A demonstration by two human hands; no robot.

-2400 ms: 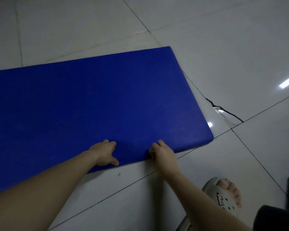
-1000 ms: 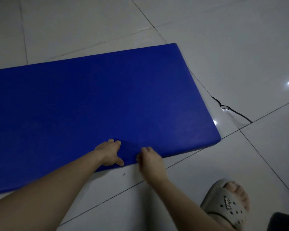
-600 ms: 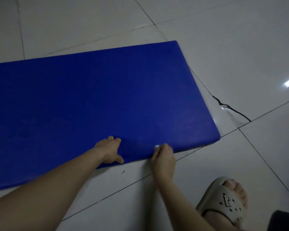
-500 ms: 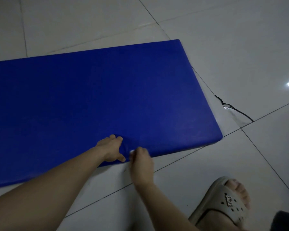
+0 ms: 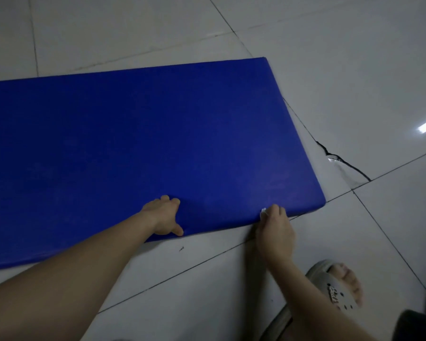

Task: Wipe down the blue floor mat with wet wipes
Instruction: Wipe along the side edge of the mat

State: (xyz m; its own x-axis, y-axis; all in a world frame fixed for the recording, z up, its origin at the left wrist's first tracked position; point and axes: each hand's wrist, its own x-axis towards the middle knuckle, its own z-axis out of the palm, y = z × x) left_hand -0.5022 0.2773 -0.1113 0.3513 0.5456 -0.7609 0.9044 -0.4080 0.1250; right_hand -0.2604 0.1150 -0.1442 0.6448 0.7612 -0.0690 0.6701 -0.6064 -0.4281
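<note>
The right hand [image 5: 276, 232] has its grip closed on a wet wipe [image 5: 264, 210], of which only a small white bit shows above the curled fingers. It presses the wipe against the near edge of the blue floor mat [image 5: 145, 143], close to the mat's right corner. Half a second ago this hand was just beside the left hand; now it is well apart from it, further right along the same edge. The left hand [image 5: 164, 217] has not moved: its fingers lie on top of the mat, the thumb is spread along the near side, and it holds nothing. The mat lies flat on the white tiled floor [image 5: 305, 57]. A foot in a grey sandal [image 5: 335, 289] stands near the right forearm.
</note>
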